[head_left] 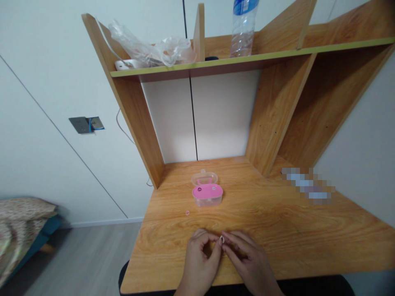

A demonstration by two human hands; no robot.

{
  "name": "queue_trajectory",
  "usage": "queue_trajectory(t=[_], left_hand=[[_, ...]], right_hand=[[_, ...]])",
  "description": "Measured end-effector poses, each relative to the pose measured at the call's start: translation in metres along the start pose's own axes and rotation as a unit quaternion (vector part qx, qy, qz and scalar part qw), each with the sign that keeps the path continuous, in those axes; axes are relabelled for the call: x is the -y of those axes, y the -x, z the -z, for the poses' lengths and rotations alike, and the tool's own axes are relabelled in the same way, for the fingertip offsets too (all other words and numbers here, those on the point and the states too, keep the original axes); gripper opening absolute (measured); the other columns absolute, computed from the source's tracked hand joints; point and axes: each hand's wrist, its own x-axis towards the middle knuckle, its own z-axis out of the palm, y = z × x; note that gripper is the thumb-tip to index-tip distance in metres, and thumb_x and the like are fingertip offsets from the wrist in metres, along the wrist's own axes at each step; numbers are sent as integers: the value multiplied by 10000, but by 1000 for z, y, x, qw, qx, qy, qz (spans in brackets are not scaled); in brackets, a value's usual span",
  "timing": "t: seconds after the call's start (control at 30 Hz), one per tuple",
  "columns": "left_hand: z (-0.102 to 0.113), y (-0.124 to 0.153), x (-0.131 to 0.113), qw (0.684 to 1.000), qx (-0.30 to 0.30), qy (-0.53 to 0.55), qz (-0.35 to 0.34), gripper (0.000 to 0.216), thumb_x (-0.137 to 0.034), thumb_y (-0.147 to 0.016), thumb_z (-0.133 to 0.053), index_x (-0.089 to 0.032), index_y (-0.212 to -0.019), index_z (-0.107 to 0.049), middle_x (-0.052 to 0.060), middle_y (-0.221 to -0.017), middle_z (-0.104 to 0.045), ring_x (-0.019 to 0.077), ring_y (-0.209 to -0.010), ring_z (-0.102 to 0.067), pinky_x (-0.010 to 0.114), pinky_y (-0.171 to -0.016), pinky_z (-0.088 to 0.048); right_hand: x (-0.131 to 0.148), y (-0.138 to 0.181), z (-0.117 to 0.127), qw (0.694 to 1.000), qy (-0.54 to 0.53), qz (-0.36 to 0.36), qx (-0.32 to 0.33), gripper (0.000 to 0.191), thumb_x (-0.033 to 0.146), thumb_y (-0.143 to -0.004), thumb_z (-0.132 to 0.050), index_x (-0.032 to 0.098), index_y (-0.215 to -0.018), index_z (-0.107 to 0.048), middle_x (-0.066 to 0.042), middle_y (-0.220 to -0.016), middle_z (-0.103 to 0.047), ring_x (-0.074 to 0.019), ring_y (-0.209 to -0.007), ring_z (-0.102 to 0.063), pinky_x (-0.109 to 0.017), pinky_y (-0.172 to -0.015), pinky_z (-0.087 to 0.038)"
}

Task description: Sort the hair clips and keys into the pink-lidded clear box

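Near the front of the desk, my left hand (203,250) and my right hand (247,257) meet fingertip to fingertip. Between them they pinch a small white elastic loop (221,239), probably a hair tie. Beyond the hands stands a small clear plastic box (208,202) with a pink insert (207,191) on top. Its clear lid (204,178) is tipped back behind it. On the insert lie a dark ring (199,189) and a pale ring (214,188). A pale pink ring (187,213) lies on the desk, left of the box.
The wooden desk (173,234) carries a shelf unit (132,119) at the back. A plastic bag (151,51) and a water bottle (243,35) sit on the upper shelf. At the right lies a blurred item (308,187). A bed (24,230) is at far left.
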Motion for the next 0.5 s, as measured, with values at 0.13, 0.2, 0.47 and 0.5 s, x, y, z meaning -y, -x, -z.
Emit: queue_trajectory(t=[0.13, 0.2, 0.47, 0.5], left_hand=[[0, 0, -2, 1000, 4, -4, -8, 197, -243, -908, -630, -204, -745, -734, 26, -729, -691, 192, -755, -630, 295, -724, -453], [1, 0, -2, 1000, 4, -10, -9, 194, -242, -907, -630, -206, -745, -731, 23, -725, -689, 192, -752, -626, 298, -725, -447], [0, 0, 0, 1000, 1, -16, -1, 194, -257, -905, -630, -199, -734, -703, 25, -730, -685, 195, -749, -629, 300, -722, -448], [0, 0, -1, 1000, 0, -16, 0, 191, -258, -903, -632, -198, -736, -702, 27, -733, -685, 196, -750, -630, 299, -722, -451]], right_hand=[[0, 0, 0, 1000, -9, 15, 1, 209, 221, -924, -639, 284, -1104, -725, -24, -943, -744, -172, -848, -722, -245, -769, -592], [0, 0, 0, 1000, -11, 16, 1, 215, 213, -930, -628, 288, -1109, -721, -20, -941, -738, -168, -846, -716, -239, -766, -587], [2, 1, 0, 1000, -15, 11, 5, 223, 229, -933, -628, 288, -1126, -722, -19, -908, -717, -166, -803, -699, -239, -736, -581], [3, 1, 0, 1000, -19, 11, 5, 222, 233, -934, -627, 288, -1127, -723, -18, -903, -717, -164, -799, -700, -236, -729, -582]])
